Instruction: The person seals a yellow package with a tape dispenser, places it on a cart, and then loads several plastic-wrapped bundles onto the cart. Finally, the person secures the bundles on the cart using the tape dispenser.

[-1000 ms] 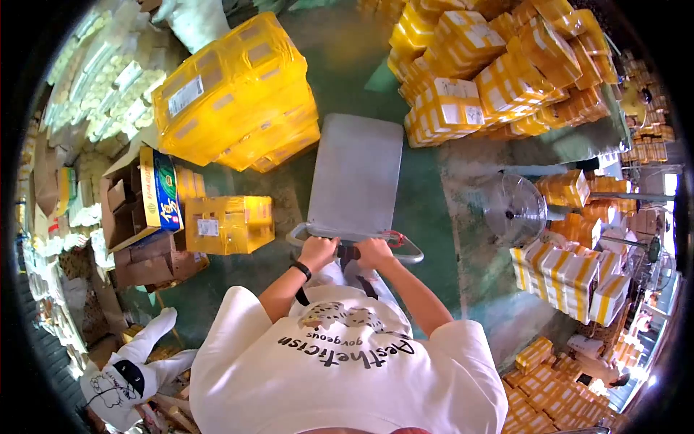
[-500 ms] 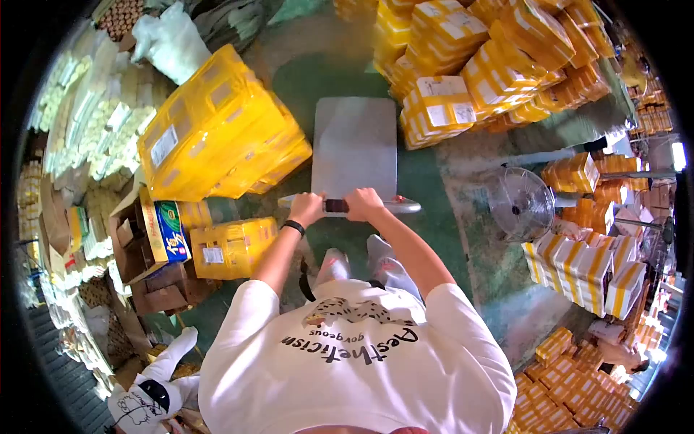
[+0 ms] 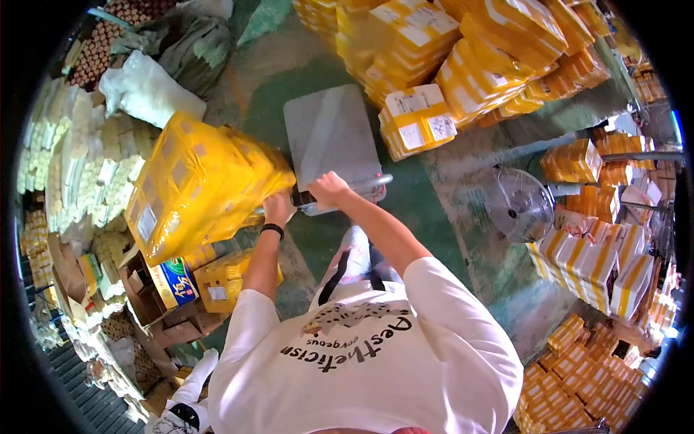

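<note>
**Both hands closed on trolley handle; deck lies straight ahead**

I note the left hand (image 3: 278, 208), with a black wristband (image 3: 272, 229), and the right hand (image 3: 329, 189) side by side on the silver metal handle bar (image 3: 370, 181) of a flat grey platform trolley (image 3: 329, 134). The fingers of both hands are curled tight around the handle bar, knuckles up, none spread.

The trolley deck stands bare on the green-painted floor (image 3: 416, 210), directly forward of the hands. Its long axis runs away from me, with the handle bar lying across that axis at the near end. The right hand sits nearer the bar's middle. The left hand sits toward its left end.

Clearances, as I judge them: a large yellow plastic-wrapped bundle (image 3: 195, 188) is just beside the left hand and the deck's left edge. A stack of yellow-and-white taped cartons (image 3: 416, 126) is close to the deck's far right corner. A grey floor fan (image 3: 519, 204) stands well apart to the right.
</note>
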{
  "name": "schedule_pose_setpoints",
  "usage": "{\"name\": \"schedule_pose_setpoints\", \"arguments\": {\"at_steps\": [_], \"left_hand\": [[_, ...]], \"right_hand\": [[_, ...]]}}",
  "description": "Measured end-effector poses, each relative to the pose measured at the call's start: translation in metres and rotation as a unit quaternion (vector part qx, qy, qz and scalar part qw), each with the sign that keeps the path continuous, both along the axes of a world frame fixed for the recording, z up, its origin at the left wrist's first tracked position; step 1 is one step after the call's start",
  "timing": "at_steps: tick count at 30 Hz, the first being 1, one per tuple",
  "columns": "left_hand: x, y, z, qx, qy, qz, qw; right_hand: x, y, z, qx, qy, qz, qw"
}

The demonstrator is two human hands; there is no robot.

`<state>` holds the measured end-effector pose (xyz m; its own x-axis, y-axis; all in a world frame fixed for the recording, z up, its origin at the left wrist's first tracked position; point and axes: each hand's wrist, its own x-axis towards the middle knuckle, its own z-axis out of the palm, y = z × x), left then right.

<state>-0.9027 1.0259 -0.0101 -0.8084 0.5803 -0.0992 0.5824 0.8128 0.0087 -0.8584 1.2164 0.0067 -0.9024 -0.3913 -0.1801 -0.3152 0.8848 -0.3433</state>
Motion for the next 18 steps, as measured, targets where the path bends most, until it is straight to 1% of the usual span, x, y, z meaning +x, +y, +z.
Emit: {"name": "schedule_pose_setpoints", "arguments": {"at_steps": [2,3,7,8,10,11,12,13,14,15,16,18], "left_hand": [[-0.021,0.014,0.005,-0.023,-0.049,0.044,0.998],[-0.034,0.021,0.006,-0.005,-0.038,0.047,0.998],[-0.089,0.05,0.018,-0.01,-0.031,0.064,0.997],[-0.105,0.054,0.019,0.009,-0.03,0.053,0.998],[-0.131,0.055,0.014,0.042,-0.032,0.03,0.998],[-0.142,0.057,0.01,0.053,-0.04,0.037,0.997],[-0.153,0.059,0.007,0.064,-0.049,0.044,0.996],[-0.164,0.062,0.004,0.074,-0.057,0.051,0.994],[-0.177,0.065,0.001,0.083,-0.065,0.056,0.993],[-0.193,0.07,-0.003,0.078,-0.034,0.054,0.995],[-0.204,0.077,0.008,0.058,-0.047,0.063,0.995],[-0.223,0.084,0.011,0.057,-0.041,0.077,0.995]], "right_hand": [[-0.025,0.01,0.001,0.007,-0.01,0.001,1.0],[-0.039,0.016,-0.002,0.014,-0.012,0.0,1.0],[-0.086,0.046,-0.001,0.019,0.114,-0.04,0.992],[-0.093,0.052,0.0,0.015,0.147,-0.072,0.986],[-0.098,0.062,-0.002,0.003,0.206,-0.137,0.969],[-0.093,0.073,-0.003,-0.022,0.278,-0.143,0.95],[-0.084,0.08,0.009,-0.035,0.279,-0.159,0.946],[-0.068,0.09,0.021,-0.111,0.235,-0.181,0.949],[-0.049,0.098,-0.003,-0.167,0.164,-0.252,0.939],[-0.027,0.11,-0.019,-0.206,0.131,-0.287,0.926],[0.0,0.121,-0.031,-0.203,0.094,-0.336,0.915],[0.067,0.153,-0.085,-0.179,0.04,-0.419,0.889]]}}
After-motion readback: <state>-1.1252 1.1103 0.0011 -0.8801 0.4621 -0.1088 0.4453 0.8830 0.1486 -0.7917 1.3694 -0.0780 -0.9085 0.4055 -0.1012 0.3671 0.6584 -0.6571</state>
